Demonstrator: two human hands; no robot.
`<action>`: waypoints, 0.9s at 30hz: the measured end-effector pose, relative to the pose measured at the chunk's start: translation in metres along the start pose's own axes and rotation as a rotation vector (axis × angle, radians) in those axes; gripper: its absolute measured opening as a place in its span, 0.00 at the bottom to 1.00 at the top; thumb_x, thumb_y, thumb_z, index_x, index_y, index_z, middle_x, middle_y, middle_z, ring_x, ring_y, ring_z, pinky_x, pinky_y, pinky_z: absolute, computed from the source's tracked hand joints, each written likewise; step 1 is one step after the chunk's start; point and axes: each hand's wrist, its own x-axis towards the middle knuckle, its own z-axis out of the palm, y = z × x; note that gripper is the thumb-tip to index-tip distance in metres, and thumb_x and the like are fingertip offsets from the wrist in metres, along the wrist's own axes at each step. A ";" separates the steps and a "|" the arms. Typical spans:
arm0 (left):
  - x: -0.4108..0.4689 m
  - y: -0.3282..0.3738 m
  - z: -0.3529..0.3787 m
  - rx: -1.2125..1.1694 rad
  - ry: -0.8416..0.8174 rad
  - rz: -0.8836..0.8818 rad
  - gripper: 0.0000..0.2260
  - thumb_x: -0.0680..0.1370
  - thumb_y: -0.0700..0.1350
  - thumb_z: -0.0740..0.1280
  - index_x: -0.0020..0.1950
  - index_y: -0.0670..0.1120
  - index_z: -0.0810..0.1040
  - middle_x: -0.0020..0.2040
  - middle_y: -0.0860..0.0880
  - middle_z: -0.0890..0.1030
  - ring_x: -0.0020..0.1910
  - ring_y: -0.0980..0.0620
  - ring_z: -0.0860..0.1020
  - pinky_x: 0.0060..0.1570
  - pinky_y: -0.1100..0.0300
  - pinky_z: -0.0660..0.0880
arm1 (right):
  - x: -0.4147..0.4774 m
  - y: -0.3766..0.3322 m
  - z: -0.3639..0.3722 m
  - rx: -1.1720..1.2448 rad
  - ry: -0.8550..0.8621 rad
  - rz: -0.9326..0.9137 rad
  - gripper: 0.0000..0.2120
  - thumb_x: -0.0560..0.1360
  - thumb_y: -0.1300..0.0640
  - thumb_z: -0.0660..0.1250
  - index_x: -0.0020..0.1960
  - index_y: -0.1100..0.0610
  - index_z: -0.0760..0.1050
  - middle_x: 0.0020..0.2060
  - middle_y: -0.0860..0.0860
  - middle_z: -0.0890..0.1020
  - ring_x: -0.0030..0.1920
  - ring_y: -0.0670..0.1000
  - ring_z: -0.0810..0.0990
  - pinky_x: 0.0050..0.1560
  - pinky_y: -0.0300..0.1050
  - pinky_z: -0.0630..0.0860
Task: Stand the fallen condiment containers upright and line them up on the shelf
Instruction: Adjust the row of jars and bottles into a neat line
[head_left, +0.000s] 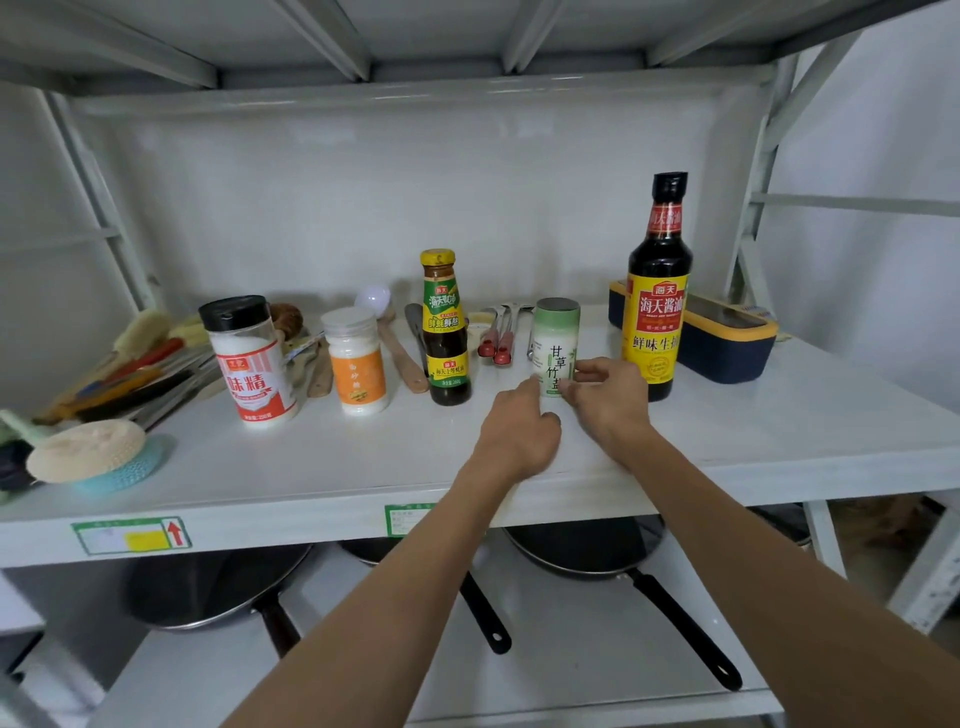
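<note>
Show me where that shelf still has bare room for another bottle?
The front strip of the shelf, ahead of the bottle row, is bare, as is the front right corner past the soy sauce. The back is crowded with utensils, and brushes fill the left end.

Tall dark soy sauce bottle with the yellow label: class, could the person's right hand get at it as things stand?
Probably yes. The right hand is at the green-capped white salt shaker, with the tall dark soy sauce bottle upright just to its right and nothing between them. It would first have to let go of the shaker.
</note>
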 end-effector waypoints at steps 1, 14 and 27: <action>0.001 -0.001 0.000 0.015 -0.002 -0.003 0.28 0.78 0.43 0.59 0.78 0.43 0.58 0.72 0.42 0.70 0.70 0.43 0.67 0.68 0.51 0.67 | 0.000 0.000 0.001 -0.020 -0.019 -0.021 0.17 0.71 0.63 0.75 0.59 0.63 0.80 0.54 0.57 0.84 0.53 0.54 0.83 0.58 0.51 0.80; 0.009 -0.006 0.009 0.067 0.031 -0.028 0.28 0.77 0.45 0.59 0.75 0.39 0.58 0.71 0.40 0.68 0.68 0.41 0.65 0.67 0.49 0.66 | 0.000 0.002 0.007 -0.254 -0.204 -0.122 0.27 0.73 0.66 0.65 0.71 0.54 0.72 0.65 0.49 0.80 0.62 0.51 0.80 0.66 0.54 0.75; 0.011 -0.008 0.011 0.145 -0.010 -0.012 0.30 0.80 0.46 0.56 0.78 0.36 0.51 0.77 0.40 0.60 0.73 0.41 0.59 0.72 0.51 0.60 | 0.006 0.008 0.009 -0.263 -0.185 -0.125 0.28 0.71 0.67 0.66 0.71 0.56 0.73 0.65 0.51 0.80 0.66 0.51 0.78 0.67 0.54 0.74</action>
